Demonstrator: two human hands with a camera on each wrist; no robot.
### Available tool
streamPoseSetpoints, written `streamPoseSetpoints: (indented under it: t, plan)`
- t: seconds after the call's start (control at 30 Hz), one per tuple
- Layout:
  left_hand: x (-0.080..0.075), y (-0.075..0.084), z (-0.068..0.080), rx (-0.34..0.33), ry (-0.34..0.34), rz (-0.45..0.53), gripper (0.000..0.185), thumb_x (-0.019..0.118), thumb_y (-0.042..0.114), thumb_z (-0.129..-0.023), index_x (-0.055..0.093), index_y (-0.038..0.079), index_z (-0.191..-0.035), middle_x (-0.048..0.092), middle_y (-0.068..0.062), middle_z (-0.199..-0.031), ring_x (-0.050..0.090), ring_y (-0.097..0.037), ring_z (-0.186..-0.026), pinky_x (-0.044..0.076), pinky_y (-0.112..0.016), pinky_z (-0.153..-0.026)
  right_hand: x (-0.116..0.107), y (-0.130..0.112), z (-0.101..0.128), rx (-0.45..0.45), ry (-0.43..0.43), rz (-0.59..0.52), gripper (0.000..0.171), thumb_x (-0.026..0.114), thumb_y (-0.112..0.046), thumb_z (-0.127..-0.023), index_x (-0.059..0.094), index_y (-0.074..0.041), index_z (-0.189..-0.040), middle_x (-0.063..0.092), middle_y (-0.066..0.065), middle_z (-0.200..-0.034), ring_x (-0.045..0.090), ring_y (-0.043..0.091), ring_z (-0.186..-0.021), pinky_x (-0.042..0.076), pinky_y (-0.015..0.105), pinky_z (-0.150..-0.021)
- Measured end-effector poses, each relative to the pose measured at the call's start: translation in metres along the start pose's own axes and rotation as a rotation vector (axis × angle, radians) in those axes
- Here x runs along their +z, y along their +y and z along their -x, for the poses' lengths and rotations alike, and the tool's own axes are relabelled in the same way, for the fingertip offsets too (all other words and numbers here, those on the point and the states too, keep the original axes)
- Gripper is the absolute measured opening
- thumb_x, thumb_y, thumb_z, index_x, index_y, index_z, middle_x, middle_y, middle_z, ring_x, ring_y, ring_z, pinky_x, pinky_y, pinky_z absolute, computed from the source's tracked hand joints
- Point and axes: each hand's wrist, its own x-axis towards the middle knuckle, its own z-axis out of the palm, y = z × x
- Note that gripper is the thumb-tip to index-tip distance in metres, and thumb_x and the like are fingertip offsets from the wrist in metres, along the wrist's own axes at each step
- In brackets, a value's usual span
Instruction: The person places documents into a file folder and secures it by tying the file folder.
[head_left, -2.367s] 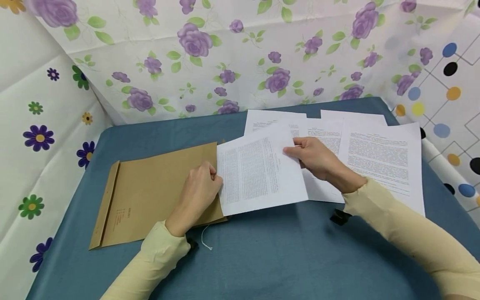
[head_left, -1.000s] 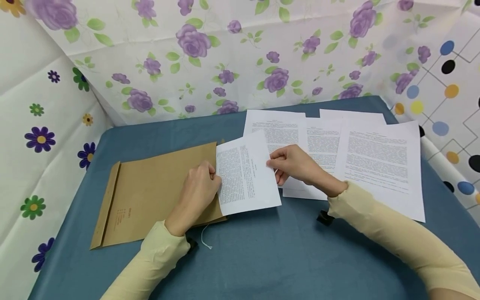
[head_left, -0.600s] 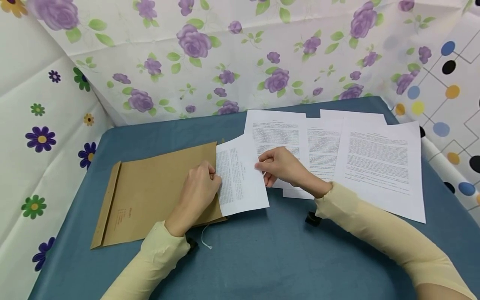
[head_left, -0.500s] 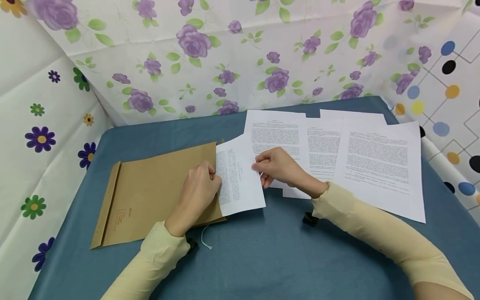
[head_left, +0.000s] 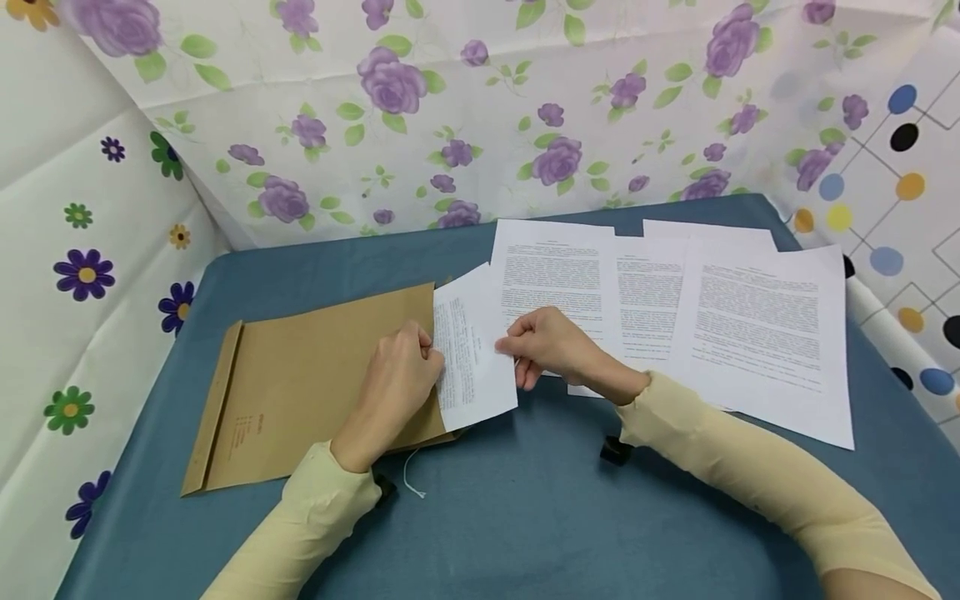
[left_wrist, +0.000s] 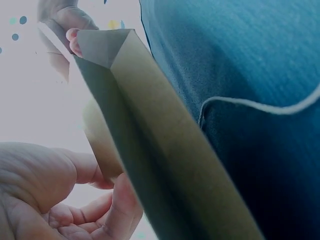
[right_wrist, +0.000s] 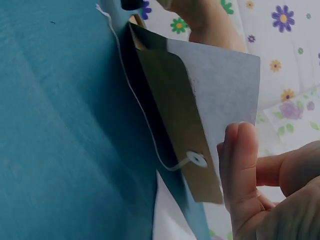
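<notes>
A brown paper document envelope [head_left: 307,383] lies on the blue-covered table, its mouth facing right. My left hand [head_left: 397,383] pinches the upper edge of that mouth; the left wrist view shows thumb and finger on the brown paper [left_wrist: 105,150]. A printed white sheet [head_left: 480,392] sticks out of the envelope, its left part hidden inside. My right hand [head_left: 551,346] pinches the sheet's right edge between thumb and fingers. In the right wrist view the sheet [right_wrist: 225,75] stands above the envelope's flap [right_wrist: 175,105], which carries a white button [right_wrist: 196,159] with string around it.
Several printed sheets [head_left: 757,333] lie overlapping at the back right of the table. The envelope's white string [head_left: 412,479] trails onto the blue cloth [head_left: 540,517]. Flowered sheeting [head_left: 465,125] hangs behind the table, and patterned sheeting stands at both sides.
My right hand has moved left with the sheet, and much more of the sheet is now inside the envelope. My left hand has stayed at the envelope's mouth.
</notes>
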Motion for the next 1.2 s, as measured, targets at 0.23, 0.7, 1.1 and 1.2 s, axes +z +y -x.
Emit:
streamPoseSetpoints:
  t: [0.23, 0.7, 1.1, 1.2]
  plan:
    - [-0.001, 0.0, 0.0, 0.001, -0.001, -0.004, 0.005, 0.06, -0.002, -0.089, 0.06, -0.002, -0.094, 0.06, -0.012, -0.08, 0.057, -0.024, -0.064, 0.042, -0.03, -0.055, 0.019, 0.0, -0.01, -0.021, -0.001, -0.011, 0.014, 0.068, -0.009, -0.098, 0.073, 0.003, -0.093, 0.069, 0.019, -0.067, 0.066, 0.022, -0.05, 0.059, 0.054, -0.06]
    - [0.0, -0.001, 0.0, 0.017, 0.016, 0.007, 0.006, 0.062, -0.003, -0.087, 0.061, -0.002, -0.093, 0.058, -0.01, -0.076, 0.056, -0.024, -0.063, 0.044, -0.031, -0.055, 0.04, -0.013, -0.011, -0.218, 0.105, 0.163, 0.015, 0.072, -0.009, -0.096, 0.063, 0.0, -0.104, 0.062, 0.005, -0.069, 0.053, 0.015, -0.046, 0.044, 0.03, -0.045]
    - [0.001, -0.002, -0.001, 0.023, 0.012, 0.004, 0.005, 0.062, -0.003, -0.087, 0.06, -0.002, -0.092, 0.058, -0.011, -0.076, 0.057, -0.024, -0.064, 0.044, -0.031, -0.055, 0.035, -0.03, -0.011, -0.068, -0.087, 0.026, 0.025, 0.065, 0.0, -0.098, 0.066, 0.01, -0.121, 0.076, 0.016, -0.101, 0.075, 0.024, -0.086, 0.061, 0.037, -0.072]
    - [0.001, -0.002, -0.001, 0.02, 0.015, 0.006, 0.005, 0.061, -0.003, -0.087, 0.06, -0.002, -0.092, 0.058, -0.011, -0.076, 0.056, -0.024, -0.063, 0.044, -0.031, -0.054, 0.032, -0.031, -0.013, -0.006, -0.11, 0.055, 0.017, 0.063, 0.0, -0.099, 0.07, 0.009, -0.112, 0.076, 0.015, -0.097, 0.075, 0.023, -0.083, 0.061, 0.036, -0.073]
